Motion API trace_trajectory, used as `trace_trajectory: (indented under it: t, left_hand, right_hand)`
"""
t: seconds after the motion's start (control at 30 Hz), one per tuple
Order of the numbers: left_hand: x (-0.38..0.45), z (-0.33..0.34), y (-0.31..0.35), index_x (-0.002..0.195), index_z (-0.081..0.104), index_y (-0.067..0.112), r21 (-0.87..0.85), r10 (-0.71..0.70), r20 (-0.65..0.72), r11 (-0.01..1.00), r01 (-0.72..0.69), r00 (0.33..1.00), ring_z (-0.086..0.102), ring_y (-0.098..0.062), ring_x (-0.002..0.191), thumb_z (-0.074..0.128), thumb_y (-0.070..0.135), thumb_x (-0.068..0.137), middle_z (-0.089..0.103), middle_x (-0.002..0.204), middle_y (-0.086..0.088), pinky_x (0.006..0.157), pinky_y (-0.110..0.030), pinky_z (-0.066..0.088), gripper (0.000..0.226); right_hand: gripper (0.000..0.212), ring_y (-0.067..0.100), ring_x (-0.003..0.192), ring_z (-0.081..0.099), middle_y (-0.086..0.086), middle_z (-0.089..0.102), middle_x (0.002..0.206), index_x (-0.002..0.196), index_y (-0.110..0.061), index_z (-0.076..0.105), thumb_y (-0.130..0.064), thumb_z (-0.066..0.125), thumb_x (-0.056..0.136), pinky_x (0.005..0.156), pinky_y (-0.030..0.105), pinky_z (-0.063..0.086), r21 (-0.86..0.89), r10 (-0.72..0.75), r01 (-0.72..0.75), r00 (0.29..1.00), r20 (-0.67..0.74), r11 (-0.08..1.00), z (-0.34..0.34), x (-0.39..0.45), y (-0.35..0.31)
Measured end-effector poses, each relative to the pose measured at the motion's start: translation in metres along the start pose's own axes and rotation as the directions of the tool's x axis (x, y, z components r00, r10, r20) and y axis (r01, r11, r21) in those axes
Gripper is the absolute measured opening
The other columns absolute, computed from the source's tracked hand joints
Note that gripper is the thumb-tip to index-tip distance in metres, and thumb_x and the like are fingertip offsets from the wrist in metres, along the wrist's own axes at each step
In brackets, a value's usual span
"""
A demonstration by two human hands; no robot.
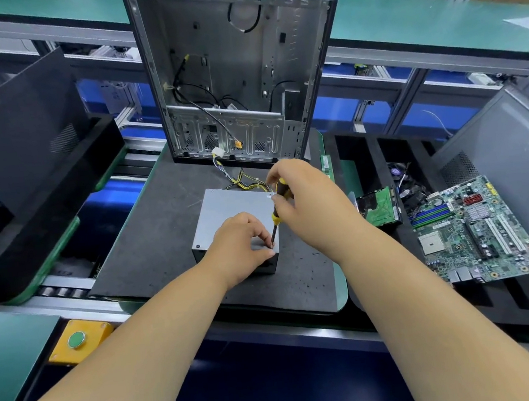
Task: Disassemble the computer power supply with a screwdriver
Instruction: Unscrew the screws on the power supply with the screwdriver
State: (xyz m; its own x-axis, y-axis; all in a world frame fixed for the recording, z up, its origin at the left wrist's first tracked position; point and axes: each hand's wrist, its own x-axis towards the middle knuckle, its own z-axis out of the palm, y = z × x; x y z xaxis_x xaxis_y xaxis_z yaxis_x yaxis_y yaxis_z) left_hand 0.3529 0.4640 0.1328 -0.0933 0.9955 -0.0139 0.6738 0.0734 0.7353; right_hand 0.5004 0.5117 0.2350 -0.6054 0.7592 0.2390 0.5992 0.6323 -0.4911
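At the far left of the frame a black panel (20, 127) is seen leaning in a black tray (64, 216), and low at the left a yellow box with a green button (78, 341) is fixed to the bench edge. In the centre the grey power supply (229, 213) is set on a dark mat (150, 237), its yellow and black cables (245, 181) running from its far side up toward the open computer case (238, 73), which stands upright at the top centre. The near right corner of the power supply is gripped by the left hand (242, 247), fingers curled down over the top edge. Just to the right, the screwdriver (277, 213) is held by its black and yellow handle in the right hand (308, 202), fingers wrapped round it, the tip planted on the top near that same corner. Further right, a hard drive (378, 207) with a green board is lying, and at the far right a motherboard (479, 231) is resting across a slotted black tray (365, 158).
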Motion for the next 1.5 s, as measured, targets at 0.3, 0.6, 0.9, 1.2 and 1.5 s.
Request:
trace_trajectory:
  t: [0.3,0.6,0.9,1.2,1.5]
  left_hand:
    - [0.004,-0.003,0.017,0.070,0.050,0.038,0.254,-0.051,0.050,0.967,0.036,0.997,0.054,-0.020,0.093,0.069,0.031,0.089,0.053,0.097,0.005,0.091,-0.036,0.045,0.027]
    - [0.011,-0.003,0.029,0.082,0.059,0.027,-0.006,-0.167,0.007,0.986,0.167,0.986,0.055,-0.006,0.071,0.056,0.019,0.095,0.060,0.083,0.011,0.061,-0.018,0.043,0.015]
    - [0.024,-0.001,0.089,0.087,0.070,0.018,-0.793,-0.191,0.121,0.571,0.211,0.974,0.055,-0.002,0.063,0.056,0.014,0.100,0.065,0.077,0.007,0.063,-0.017,0.047,0.019]
    - [0.058,-0.002,0.088,0.084,0.075,0.014,-0.827,-0.268,0.181,0.479,0.294,0.946,0.056,-0.002,0.056,0.068,0.025,0.092,0.072,0.073,0.003,0.056,-0.014,0.049,0.016]
    - [0.106,-0.037,0.035,0.093,0.072,0.035,-0.443,-0.217,-0.003,0.876,0.194,0.976,0.062,-0.001,0.082,0.064,0.030,0.093,0.070,0.094,0.016,0.069,-0.017,0.045,0.010]
  right_hand:
    - [0.025,0.007,0.084,0.058,-0.013,0.062,0.093,0.106,-0.031,0.053,-0.015,0.064,0.091,0.077,0.035,0.053,0.214,0.099,-0.088,0.994,-0.040,0.973,-0.005,-0.005,0.012]
    - [0.028,0.015,0.096,0.059,-0.005,0.051,0.099,0.109,-0.028,0.053,-0.011,0.041,0.091,0.080,0.035,0.050,0.483,0.116,-0.015,0.977,-0.179,0.876,-0.020,-0.008,0.030]
    - [0.011,0.010,0.083,0.057,-0.007,0.063,0.089,0.096,-0.032,0.065,-0.025,0.071,0.089,0.078,0.030,0.052,0.332,0.090,-0.054,0.991,-0.095,0.942,-0.026,-0.019,0.063]
    - [0.011,0.007,0.081,0.060,-0.010,0.067,0.082,0.079,-0.024,0.071,-0.015,0.077,0.083,0.073,0.025,0.051,0.318,0.156,-0.095,0.973,-0.173,0.943,-0.022,0.003,0.081]
    - [0.009,0.015,0.084,0.058,-0.008,0.059,0.097,0.082,-0.034,0.068,-0.027,0.069,0.088,0.070,0.029,0.046,-0.117,0.453,-0.454,0.891,-0.036,0.883,0.027,0.063,0.129]
